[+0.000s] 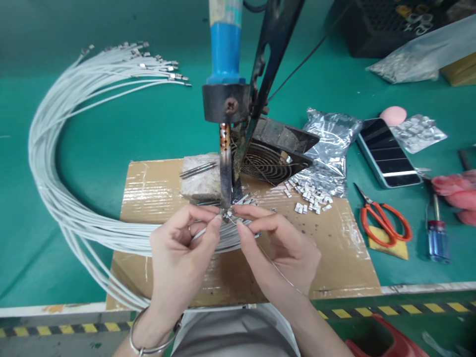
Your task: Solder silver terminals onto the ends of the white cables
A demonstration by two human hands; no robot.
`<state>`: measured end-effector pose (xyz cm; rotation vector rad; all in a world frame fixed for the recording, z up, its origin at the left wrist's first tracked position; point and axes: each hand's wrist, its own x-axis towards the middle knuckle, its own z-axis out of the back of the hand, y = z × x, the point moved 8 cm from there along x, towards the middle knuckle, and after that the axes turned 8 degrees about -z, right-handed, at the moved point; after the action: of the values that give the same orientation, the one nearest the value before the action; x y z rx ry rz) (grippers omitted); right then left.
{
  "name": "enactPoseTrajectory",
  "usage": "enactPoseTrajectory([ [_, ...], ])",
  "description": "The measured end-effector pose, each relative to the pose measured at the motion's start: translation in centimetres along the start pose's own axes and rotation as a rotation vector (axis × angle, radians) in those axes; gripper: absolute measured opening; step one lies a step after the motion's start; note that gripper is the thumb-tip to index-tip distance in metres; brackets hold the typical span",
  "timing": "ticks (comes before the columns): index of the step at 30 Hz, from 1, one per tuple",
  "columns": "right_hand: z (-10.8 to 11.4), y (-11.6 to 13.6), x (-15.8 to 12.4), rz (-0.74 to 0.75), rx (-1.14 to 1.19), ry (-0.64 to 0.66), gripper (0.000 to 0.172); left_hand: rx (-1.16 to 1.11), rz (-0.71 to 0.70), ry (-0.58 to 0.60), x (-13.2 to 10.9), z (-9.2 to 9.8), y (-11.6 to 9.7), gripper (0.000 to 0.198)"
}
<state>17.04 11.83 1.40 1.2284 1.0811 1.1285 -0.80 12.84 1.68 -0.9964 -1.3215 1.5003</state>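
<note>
The green table (111, 124) fills my view, and I place everything else from the soldering iron (225, 59), which stands upright at the centre in a dark clamp, blue handle up and tip down. Left of the iron, a bundle of white wires (55, 188) sweeps in a wide arc, from metal terminals at the far left round to the near edge and in under the tip. Beneath the iron lies a taped cardboard sheet (334, 258).

Just below the tip, both hands meet, palms turned toward each other. My left hand (178, 253) is curled, thumb and forefinger grasping a wire end (219, 220) held up against the tip. My right hand (282, 248) has its fingers pinched on a thin silver strand (275, 267) that trails back over the wrist. The fingertips nearly touch, hiding the contact point itself.

Just right of the iron, a small fan (267, 161) leans tilted on the cardboard, with a crumpled foil bag (330, 144) beyond it. Further right lie a phone (386, 153), orange scissors (383, 223) and a blue screwdriver (437, 238). Small white pieces (310, 198) lie scattered between the fan and the scissors.
</note>
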Motion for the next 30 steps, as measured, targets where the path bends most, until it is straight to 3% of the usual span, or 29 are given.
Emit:
enactPoseTrajectory([
  [6,0.4,0.1,-0.1,0.021,0.031,-0.008,0.019,0.065,0.006,0.080,-1.5,-0.2,-0.1,0.013],
  [8,2.0,0.0,0.2,0.002,0.045,-0.116,0.016,0.128,-0.035,0.196,-2.9,-0.4,-0.4,0.016],
  [11,6.0,-0.4,0.7,-0.018,0.088,-0.359,0.012,0.222,-0.105,0.501,-5.5,-0.8,-0.3,0.019],
  [14,9.6,-1.7,1.4,-0.070,0.183,-0.423,0.043,0.288,-0.259,0.691,-7.5,0.0,0.3,0.023],
  [17,11.9,-3.1,1.6,-0.132,0.180,-0.392,0.065,0.398,-0.367,0.536,-7.8,1.8,1.5,0.028],
  [20,12.9,-3.7,1.2,-0.132,0.085,-0.384,0.069,0.612,-0.565,0.361,-8.2,2.0,1.7,0.035],
  [21,13.0,-3.8,1.0,-0.128,0.057,-0.389,0.070,0.681,-0.637,0.350,-8.3,1.6,1.5,0.031],
  [24,13.0,-3.9,0.6,-0.127,-0.035,-0.406,0.070,0.836,-0.760,0.379,-8.2,0.5,1.2,0.016],
  [26,12.8,-4.1,0.7,-0.125,-0.139,-0.394,0.060,0.877,-0.789,0.392,-7.7,0.6,0.7,0.013],
  [30,12.8,-4.6,1.2,-0.110,-0.292,-0.347,0.033,0.737,-0.666,0.528,-6.8,1.2,-0.6,0.016],
])
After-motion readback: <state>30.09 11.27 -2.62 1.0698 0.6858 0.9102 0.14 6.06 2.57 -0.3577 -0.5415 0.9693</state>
